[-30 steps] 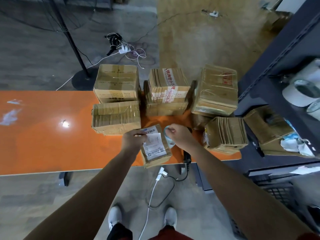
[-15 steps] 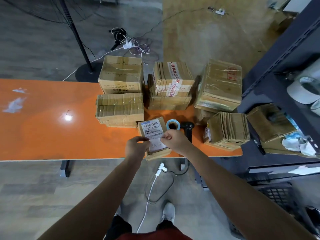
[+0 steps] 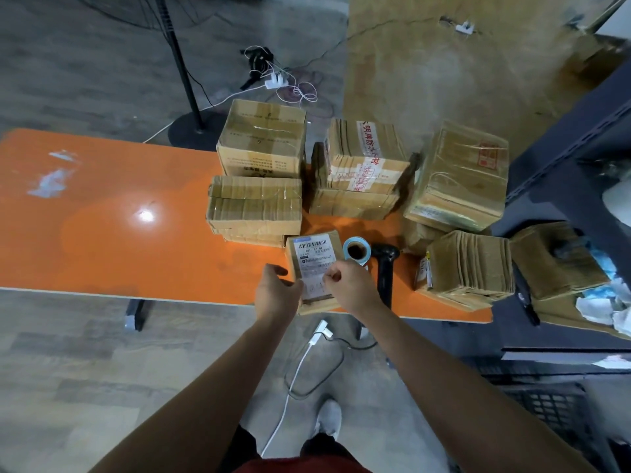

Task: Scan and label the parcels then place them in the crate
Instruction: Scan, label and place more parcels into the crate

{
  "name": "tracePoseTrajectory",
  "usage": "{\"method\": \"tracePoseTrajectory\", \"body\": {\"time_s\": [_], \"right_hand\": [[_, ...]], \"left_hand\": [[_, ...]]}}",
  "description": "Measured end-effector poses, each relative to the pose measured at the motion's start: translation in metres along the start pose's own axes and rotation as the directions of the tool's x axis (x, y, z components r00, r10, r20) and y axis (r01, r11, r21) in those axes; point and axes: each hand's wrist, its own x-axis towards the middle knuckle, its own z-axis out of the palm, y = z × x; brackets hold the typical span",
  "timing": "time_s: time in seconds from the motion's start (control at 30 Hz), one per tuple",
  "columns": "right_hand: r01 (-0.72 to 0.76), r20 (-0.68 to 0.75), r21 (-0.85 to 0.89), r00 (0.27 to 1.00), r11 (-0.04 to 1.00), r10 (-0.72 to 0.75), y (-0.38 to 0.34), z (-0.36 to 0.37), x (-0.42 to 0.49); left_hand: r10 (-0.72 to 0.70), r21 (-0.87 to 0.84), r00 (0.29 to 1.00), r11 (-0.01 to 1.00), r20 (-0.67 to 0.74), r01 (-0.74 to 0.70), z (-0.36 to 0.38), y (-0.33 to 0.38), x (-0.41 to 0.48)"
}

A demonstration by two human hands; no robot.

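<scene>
A small brown parcel point(image 3: 333, 242) lies at the near edge of the orange table point(image 3: 102, 233), with a white barcode label point(image 3: 314, 259) across its top. My left hand point(image 3: 276, 291) rests against the parcel's near left corner, fingers spread. At the label's lower right edge, my right hand point(image 3: 348, 285) has thumb and fingers pinched together on it. A blue label roll point(image 3: 356, 249) stands just right of the parcel, and a black hand scanner point(image 3: 386, 264) lies beside that. A dark crate point(image 3: 553, 407) sits on the floor at the lower right.
Several taped cardboard parcels point(image 3: 263, 138) are stacked behind and to the right of the small one. A dark shelf unit point(image 3: 580, 158) stands on the right. A white cable point(image 3: 290, 387) runs on the floor by my feet. A fan stand point(image 3: 181, 70) rises behind the table.
My right hand left the label roll and came down onto the label. Both hands slid toward the parcel's near end, pressing the label along it.
</scene>
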Motion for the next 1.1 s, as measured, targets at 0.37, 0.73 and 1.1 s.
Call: {"method": "tracePoseTrajectory", "body": {"time_s": [0.37,0.73,1.1], "right_hand": [[-0.113,-0.046,-0.143,0.993,0.983,0.107,-0.008,0.008,-0.003],[-0.263,-0.065,-0.102,0.964,0.959,0.258,0.006,0.003,-0.003],[-0.239,0.147,0.406,0.97,0.882,0.195,0.02,-0.039,-0.02]], "left_hand": [[0.018,0.127,0.998,0.992,0.054,-0.025,0.013,-0.016,0.005],[0.022,-0.142,0.945,0.989,0.327,0.026,0.01,-0.022,-0.006],[0.294,-0.195,0.919,0.949,0.265,-0.247,0.0,0.002,-0.042]]}}
